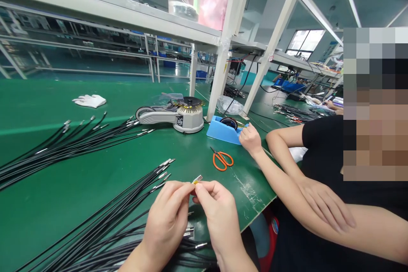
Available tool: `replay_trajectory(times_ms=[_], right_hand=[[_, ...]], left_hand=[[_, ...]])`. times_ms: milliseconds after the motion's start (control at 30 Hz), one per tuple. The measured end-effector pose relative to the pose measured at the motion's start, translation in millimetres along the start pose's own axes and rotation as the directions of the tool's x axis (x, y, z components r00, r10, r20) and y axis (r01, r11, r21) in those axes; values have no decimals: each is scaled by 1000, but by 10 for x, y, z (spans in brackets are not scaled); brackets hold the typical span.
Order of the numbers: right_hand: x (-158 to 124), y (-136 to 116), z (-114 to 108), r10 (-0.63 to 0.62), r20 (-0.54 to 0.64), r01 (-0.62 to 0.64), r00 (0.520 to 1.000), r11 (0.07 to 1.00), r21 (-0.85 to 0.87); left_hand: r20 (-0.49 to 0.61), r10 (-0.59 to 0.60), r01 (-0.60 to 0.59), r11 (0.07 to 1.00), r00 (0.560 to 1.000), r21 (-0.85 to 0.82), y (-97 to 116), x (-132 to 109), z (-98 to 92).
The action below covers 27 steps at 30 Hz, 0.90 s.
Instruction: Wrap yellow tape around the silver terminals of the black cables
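Fingertips (pixel 188 187) of the left hand (pixel 164 221) and the right hand (pixel 216 216) meet in a narrow pinch, both holding a small silver metal tip (pixel 196 179) with a speck of yellow at one end, too small to identify. The tip sits above the green bench (pixel 51 204), just beyond a loose pile of black metal-tipped cables (pixel 105 231) beneath the hands. For fine work like this, a short pinch close to the tip, with the hands kept near each other, should give the steadiest control. Farther up the bench lie another cable bundle (pixel 70 146), a grey tape dispenser (pixel 186 114), and orange scissors (pixel 222 160). A co-worker's hand (pixel 250 138) sits beside a blue tape dispenser (pixel 223 129).
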State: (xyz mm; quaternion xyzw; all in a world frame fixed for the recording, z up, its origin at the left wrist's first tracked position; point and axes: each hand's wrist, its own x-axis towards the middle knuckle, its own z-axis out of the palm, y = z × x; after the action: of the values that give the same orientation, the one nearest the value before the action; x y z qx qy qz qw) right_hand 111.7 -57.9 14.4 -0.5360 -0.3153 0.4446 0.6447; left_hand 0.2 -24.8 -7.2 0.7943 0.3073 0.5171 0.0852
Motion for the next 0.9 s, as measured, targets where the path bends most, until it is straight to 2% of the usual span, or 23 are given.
replay_trajectory(times_ms=[433, 633, 900], right_hand=[[23, -1, -20, 12, 7, -12, 1000, 1000, -28], [37, 104, -29, -21, 26, 21, 999, 1000, -3], [23, 85, -6, -41, -1, 41, 999, 999, -29]], left_hand=[[5, 3, -4, 999, 1000, 41, 12, -6, 17], [40, -125, 116, 979, 991, 165, 26, 59, 20], [108, -217, 199, 968, 970, 149, 46, 99, -21]])
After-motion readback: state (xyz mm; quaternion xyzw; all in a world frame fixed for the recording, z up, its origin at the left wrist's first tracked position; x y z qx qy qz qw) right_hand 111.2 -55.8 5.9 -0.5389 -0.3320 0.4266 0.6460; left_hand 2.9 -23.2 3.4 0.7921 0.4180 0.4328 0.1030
